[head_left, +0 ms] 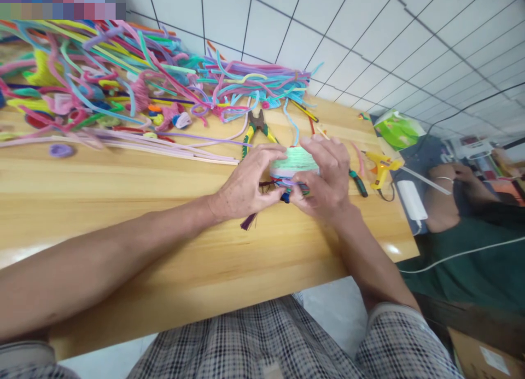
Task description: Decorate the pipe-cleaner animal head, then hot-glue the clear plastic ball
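Between my two hands is a rounded mint-green piece [297, 160] that looks wound from fuzzy pipe cleaners, with lilac and darker strands along its near edge. My left hand [248, 185] grips its left side, thumb low at the front and fingers over the top. On the opposite side, my right hand [326, 179] curls round it, its thumb and index finger pinching near the lilac strand. A dark purple tassel [248, 221] hangs out below my left hand. Pliers with green and yellow handles [257, 124] lie just beyond my left hand. My fingers partly hide the piece.
Many coloured pipe cleaners [135, 83] are heaped at the back left. Rightward lie a yellow glue gun [383, 168], a green-handled tool [358, 184] and a white box with a cable [411, 199]. A green packet [397, 130] and another person's arm [442, 196] are beyond the table's right edge.
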Action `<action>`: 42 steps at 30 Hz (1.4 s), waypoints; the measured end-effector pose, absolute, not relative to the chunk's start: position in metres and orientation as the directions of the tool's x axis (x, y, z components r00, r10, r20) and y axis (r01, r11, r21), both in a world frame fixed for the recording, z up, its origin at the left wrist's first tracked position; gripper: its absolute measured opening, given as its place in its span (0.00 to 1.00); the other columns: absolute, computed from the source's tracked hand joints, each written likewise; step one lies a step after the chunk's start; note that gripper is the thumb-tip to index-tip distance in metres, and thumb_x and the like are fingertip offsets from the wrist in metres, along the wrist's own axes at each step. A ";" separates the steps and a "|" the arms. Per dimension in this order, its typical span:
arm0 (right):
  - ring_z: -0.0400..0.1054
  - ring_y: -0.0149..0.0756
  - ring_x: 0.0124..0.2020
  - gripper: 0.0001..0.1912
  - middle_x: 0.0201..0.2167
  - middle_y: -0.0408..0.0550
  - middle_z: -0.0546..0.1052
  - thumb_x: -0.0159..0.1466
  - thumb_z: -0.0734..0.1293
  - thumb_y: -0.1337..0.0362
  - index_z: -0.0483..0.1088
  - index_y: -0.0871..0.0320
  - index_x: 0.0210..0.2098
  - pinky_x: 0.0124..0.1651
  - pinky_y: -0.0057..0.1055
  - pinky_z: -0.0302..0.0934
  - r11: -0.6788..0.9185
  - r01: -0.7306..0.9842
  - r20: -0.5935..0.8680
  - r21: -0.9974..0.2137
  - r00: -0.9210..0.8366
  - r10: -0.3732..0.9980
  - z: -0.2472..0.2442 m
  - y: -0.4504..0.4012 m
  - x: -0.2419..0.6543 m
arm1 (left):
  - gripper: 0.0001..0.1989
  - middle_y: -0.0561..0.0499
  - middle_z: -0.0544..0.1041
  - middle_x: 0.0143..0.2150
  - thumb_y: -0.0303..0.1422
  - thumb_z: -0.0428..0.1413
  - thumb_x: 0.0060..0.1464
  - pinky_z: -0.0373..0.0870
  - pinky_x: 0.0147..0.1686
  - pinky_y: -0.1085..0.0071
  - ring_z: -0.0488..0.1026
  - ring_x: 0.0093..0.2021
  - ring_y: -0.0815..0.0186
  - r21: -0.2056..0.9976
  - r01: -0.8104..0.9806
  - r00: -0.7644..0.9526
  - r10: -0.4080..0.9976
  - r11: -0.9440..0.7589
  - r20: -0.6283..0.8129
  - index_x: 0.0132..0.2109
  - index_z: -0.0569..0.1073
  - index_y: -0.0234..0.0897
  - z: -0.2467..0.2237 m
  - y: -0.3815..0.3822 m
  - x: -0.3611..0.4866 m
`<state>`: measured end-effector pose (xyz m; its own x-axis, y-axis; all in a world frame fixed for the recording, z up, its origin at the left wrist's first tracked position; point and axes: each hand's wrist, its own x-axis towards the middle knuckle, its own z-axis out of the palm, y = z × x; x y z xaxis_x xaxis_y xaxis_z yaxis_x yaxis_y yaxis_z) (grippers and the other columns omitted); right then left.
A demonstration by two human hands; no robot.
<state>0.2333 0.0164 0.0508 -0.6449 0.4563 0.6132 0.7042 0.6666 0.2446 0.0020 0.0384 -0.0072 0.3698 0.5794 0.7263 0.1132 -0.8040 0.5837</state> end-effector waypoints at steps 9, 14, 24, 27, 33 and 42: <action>0.58 0.55 0.79 0.24 0.80 0.52 0.60 0.70 0.71 0.53 0.66 0.44 0.64 0.77 0.62 0.60 0.692 0.715 0.592 0.102 -0.602 0.536 0.098 0.040 0.211 | 0.25 0.41 0.80 0.58 0.39 0.67 0.64 0.81 0.52 0.59 0.81 0.56 0.56 0.810 0.070 0.278 0.791 -0.582 0.544 0.63 0.71 0.39 -0.018 0.053 0.009; 0.57 0.56 0.79 0.34 0.77 0.56 0.62 0.70 0.72 0.52 0.60 0.41 0.72 0.78 0.65 0.57 0.632 0.769 0.715 -0.096 -0.389 0.581 0.090 0.035 0.227 | 0.24 0.44 0.81 0.53 0.41 0.69 0.62 0.79 0.39 0.67 0.82 0.46 0.60 0.906 0.089 0.214 0.896 -0.414 0.389 0.58 0.71 0.39 -0.014 0.052 0.012; 0.69 0.49 0.72 0.47 0.76 0.62 0.65 0.66 0.74 0.47 0.51 0.47 0.77 0.69 0.57 0.70 0.363 0.528 0.385 -0.768 -0.072 0.920 0.002 0.015 0.230 | 0.31 0.40 0.80 0.60 0.46 0.68 0.62 0.82 0.44 0.65 0.83 0.50 0.59 0.943 -0.007 0.203 0.923 -0.332 0.326 0.63 0.66 0.40 -0.015 0.053 0.013; 0.73 0.48 0.68 0.50 0.74 0.61 0.68 0.65 0.75 0.44 0.50 0.48 0.77 0.67 0.54 0.72 0.340 0.457 0.350 -0.822 -0.065 0.934 0.006 0.029 0.227 | 0.31 0.38 0.78 0.64 0.52 0.64 0.65 0.82 0.50 0.62 0.82 0.57 0.57 0.953 -0.087 0.173 0.938 -0.289 0.300 0.64 0.65 0.42 -0.010 0.054 0.008; 0.76 0.47 0.59 0.40 0.62 0.55 0.75 0.64 0.75 0.46 0.60 0.50 0.70 0.62 0.53 0.75 0.443 0.550 0.543 -0.708 0.023 0.840 0.023 0.063 0.239 | 0.22 0.44 0.84 0.54 0.56 0.53 0.71 0.83 0.47 0.63 0.86 0.48 0.61 0.940 -0.310 0.104 0.978 -0.142 0.182 0.54 0.68 0.43 0.012 0.074 -0.004; 0.71 0.49 0.61 0.37 0.60 0.56 0.72 0.59 0.78 0.53 0.64 0.53 0.62 0.64 0.53 0.72 0.332 0.718 0.597 -0.612 0.144 0.789 0.018 0.079 0.209 | 0.08 0.53 0.81 0.34 0.33 0.65 0.59 0.75 0.33 0.75 0.78 0.34 0.69 0.972 -0.170 -0.204 0.971 -0.160 0.124 0.35 0.74 0.39 0.012 0.105 -0.022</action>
<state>0.2087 0.0787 0.0178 0.1438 0.7893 0.5969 0.7176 0.3322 -0.6121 -0.0217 0.1053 0.0123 -0.2038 0.9711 0.1240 -0.1696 -0.1598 0.9725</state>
